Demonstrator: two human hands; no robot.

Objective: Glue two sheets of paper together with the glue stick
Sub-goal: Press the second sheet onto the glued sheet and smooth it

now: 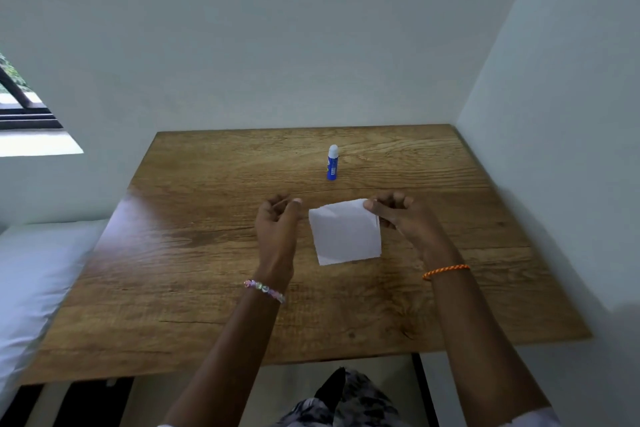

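My right hand [403, 217] pinches the paper's [344, 232] far right corner, apparently two sheets, while my left hand [277, 222] hangs loosely curled, empty, just beside it.

The table [207, 270] is wood-grained, brown and fairly smooth, with a soft sheen where light falls on its left side. On it lies white paper [346, 236], matt and lightly creased, and farther off stands the glue stick [331, 163], blue plastic with a white cap, smooth and slightly glossy. The left wrist wears a bracelet of shiny, clear pastel beads [265, 289], the right a braided orange cord [446, 270], and white cloth bedding [38, 270] lies at the left.
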